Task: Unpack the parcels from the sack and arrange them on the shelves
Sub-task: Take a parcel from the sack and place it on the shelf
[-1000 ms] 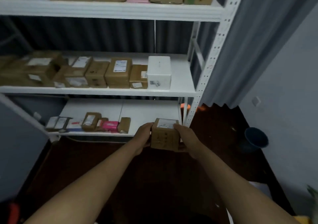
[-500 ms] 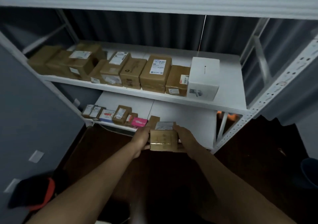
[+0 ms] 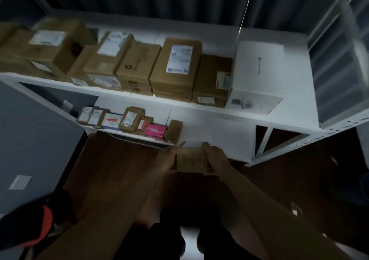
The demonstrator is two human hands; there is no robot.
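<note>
I hold a small brown cardboard parcel (image 3: 192, 159) with a white label on top, at the front edge of the low white shelf (image 3: 215, 140). My left hand (image 3: 169, 160) grips its left side and my right hand (image 3: 214, 159) grips its right side. Just left of it on that shelf lies a small brown box (image 3: 174, 129), then a pink box (image 3: 155, 131) and several small labelled parcels (image 3: 129, 119). The sack is out of view.
The middle shelf (image 3: 295, 104) carries a row of brown cartons (image 3: 175, 68) and a white box (image 3: 257, 76), with bare board to the right. White perforated uprights (image 3: 339, 128) frame the right side. A black and orange item (image 3: 30, 227) lies on the dark floor at lower left.
The view has dropped and closed in on the shelves. My hands have carried the parcel forward and down to the low shelf's front edge, beside the small brown box.
</note>
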